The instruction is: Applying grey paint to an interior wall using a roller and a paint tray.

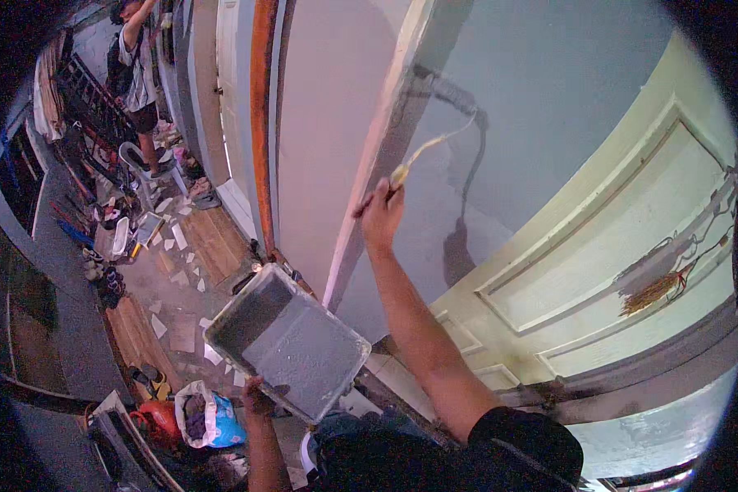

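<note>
My right hand [383, 212] is raised at the wall and grips the yellowish handle of a paint roller [446, 91]. The roller's thin frame bends up to a grey-coated sleeve at the grey painted wall [547, 80], beside a pale vertical corner edge. Below, my left hand [258, 396] holds a rectangular paint tray [307, 350] by its near left edge. Grey paint covers much of the tray's sloping floor; its rim is smeared. The shadow of the roller and hand falls on the wall.
A white panel door [596, 246] with a hanging straw bundle [649, 295] stands right. An open bag [218, 421] lies below left. Wooden boards [212, 243], white fragments and shoes [110, 280] litter the floor. At upper left another person [138, 74] stands on a plastic stool [147, 178], arm raised.
</note>
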Tool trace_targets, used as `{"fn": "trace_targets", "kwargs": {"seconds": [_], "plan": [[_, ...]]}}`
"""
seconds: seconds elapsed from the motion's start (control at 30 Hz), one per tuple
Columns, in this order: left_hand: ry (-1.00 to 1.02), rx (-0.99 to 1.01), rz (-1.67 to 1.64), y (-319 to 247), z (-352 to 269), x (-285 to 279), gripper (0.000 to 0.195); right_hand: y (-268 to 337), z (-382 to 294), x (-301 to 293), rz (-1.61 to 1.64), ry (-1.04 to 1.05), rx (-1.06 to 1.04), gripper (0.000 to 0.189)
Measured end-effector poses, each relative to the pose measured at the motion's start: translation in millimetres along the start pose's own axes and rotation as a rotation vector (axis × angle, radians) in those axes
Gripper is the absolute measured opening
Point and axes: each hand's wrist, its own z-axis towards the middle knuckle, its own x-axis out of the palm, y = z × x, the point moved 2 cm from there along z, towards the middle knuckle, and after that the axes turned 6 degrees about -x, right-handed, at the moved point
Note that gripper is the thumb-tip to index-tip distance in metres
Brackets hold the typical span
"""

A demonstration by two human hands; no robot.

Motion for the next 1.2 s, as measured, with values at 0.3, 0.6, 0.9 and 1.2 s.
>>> {"fn": "trace_targets", "kwargs": {"seconds": [0.3, 0.6, 0.9, 1.2], "plan": [[0.011, 0.052, -0.026, 5.5, 4.5, -31.8, 0.037, -9.8, 24.2, 19.6, -0.034, -0.036, -0.12, 0.022], [0.213, -0.014, -0.087, 4.1, 10.8, -51.3, 0.031, -49.4, -20.6, 9.2, -0.086, -0.005, -0.014, 0.018], [0.13, 0.332, 0.153, 14.3, 14.1, -77.0, 0.041, -10.0, 41.4, 35.5, -0.003, 0.019, -0.134, 0.017], [-0.065, 0.054, -0.047, 9.1, 2.5, -48.9, 0.033, -50.5, -11.9, 15.2, -0.137, -0.016, 0.03, 0.025]]}}
